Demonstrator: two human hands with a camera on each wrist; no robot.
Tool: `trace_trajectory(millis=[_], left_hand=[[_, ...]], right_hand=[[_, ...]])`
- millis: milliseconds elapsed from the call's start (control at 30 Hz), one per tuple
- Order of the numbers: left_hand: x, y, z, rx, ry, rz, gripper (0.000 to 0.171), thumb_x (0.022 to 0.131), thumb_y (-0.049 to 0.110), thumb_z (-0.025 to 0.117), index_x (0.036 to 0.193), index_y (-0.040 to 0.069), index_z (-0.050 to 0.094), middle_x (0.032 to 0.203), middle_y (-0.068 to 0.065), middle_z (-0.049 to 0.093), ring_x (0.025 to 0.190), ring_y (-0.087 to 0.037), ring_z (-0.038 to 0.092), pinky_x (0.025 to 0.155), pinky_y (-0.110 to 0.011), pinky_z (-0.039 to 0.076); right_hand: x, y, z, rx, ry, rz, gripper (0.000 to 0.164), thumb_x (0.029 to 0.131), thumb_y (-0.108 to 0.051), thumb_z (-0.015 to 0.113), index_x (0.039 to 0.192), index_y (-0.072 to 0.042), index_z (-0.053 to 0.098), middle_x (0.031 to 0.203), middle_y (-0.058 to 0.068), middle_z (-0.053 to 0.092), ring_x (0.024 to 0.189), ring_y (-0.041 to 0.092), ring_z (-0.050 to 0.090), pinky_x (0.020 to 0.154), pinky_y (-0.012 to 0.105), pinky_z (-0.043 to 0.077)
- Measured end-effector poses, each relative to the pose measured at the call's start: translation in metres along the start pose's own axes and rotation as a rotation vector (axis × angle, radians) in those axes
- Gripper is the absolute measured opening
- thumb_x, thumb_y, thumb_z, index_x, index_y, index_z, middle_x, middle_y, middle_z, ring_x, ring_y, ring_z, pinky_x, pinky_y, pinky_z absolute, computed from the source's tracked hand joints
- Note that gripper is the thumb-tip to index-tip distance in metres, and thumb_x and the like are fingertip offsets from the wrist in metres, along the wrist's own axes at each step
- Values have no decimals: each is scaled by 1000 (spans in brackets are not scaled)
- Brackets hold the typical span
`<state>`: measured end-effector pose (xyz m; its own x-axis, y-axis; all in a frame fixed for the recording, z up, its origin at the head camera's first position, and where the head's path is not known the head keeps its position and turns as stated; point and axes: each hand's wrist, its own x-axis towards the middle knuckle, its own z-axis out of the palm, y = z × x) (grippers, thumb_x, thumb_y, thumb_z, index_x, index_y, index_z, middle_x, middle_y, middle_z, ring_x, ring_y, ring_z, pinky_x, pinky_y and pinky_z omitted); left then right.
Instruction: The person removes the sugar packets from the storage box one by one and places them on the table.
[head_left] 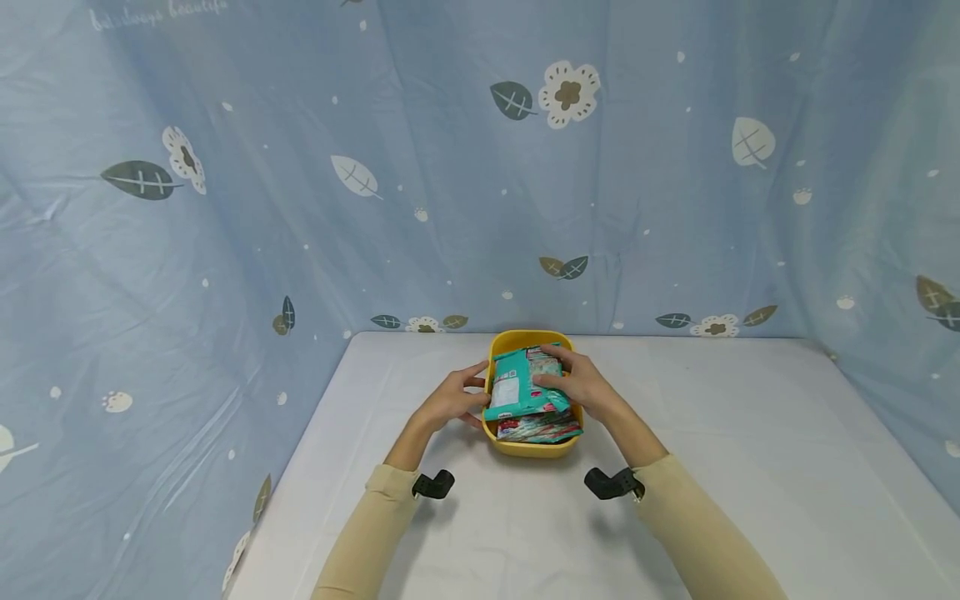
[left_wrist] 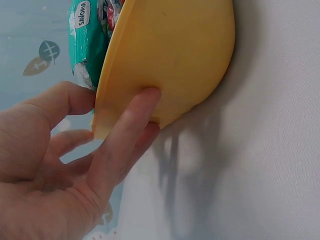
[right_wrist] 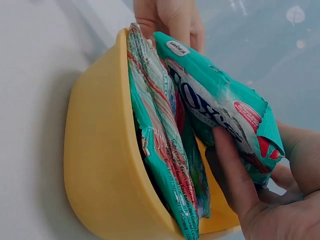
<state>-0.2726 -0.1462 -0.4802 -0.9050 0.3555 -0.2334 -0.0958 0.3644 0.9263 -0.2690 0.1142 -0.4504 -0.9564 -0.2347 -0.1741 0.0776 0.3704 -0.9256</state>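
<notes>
Left of centre in the head view, we see the left hand with its grip lightly clamped on the yellow tub, thumb at the rim and fingers spread against the outer wall; with only fingertips on plastic, we think the tub could skid or tip if its far side took a hard pull. The tub sits mid-frame on the white worktop. In the lower part of its mouth we see other packets bunched together, which could be dragged up if their wrappers catch. Above them, at the centre, the teal packet lies tilted within the tub's mouth, its left edge by the rim, where a snag could crease it. Right of centre, the right hand has its grip clamped on that packet's right end; its slack film could slip or its contents crush under too firm a pinch.
</notes>
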Motion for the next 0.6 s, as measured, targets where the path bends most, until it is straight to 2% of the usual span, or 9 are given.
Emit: trace_trajectory(millis=[267,600], left_hand=[[1,0,0,11,8,-2,73,91,12,64,155,22,30,141,-21,51,106,-28,66,63,-40,65],[1,0,1,5,11,-7,73,91,9,63,155,22,30,141,-22,50,109,-30,65,63,-40,65]], right_hand=[[-3,-4,-2,29,13,-18,69,91,-22,71,151,-17,38,150,20,42,129,36,45,107,48,51],[-4,-5,-5,50,21,-26,69,89,-23,73,150,-21,40,146,20,46,122,35,51,102,45,54]])
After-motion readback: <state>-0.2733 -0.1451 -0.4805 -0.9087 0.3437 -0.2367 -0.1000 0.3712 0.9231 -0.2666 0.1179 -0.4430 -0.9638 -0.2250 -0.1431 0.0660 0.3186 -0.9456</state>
